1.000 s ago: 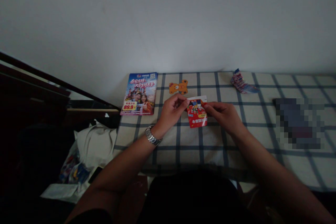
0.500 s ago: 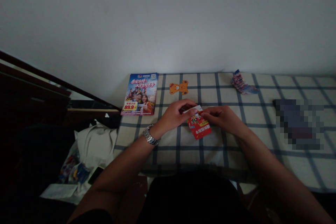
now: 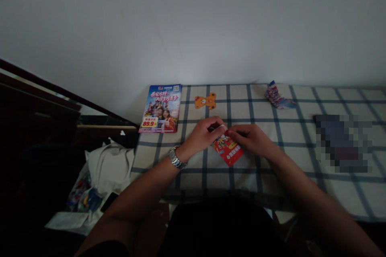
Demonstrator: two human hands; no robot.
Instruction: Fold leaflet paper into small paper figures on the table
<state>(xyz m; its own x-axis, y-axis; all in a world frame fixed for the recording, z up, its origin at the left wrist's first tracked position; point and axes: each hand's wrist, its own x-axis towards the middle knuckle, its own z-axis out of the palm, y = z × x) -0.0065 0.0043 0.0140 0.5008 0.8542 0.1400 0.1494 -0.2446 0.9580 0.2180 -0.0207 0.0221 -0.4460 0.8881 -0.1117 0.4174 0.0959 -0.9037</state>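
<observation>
Between my two hands is a small red printed card, with cartoon figures and large white characters on it. My left hand, with a metal watch at the wrist, pinches the card's upper left edge between thumb and fingers. My right hand pinches the same upper edge just beside it, and the fingertips nearly meet. The card's lower part hangs free over the checked cloth. What lies behind the left fingers is hidden.
A blue flyer pile lies at the table's back left, beside a brown bear cutout. Crumpled printed paper sits at the back right. A blurred dark flat object lies farther right. White bags stand low at left.
The red card has turned and tilted, its lower edge swinging slightly down. Both hands have drawn closer together at its upper edge, the right one shifting left.
</observation>
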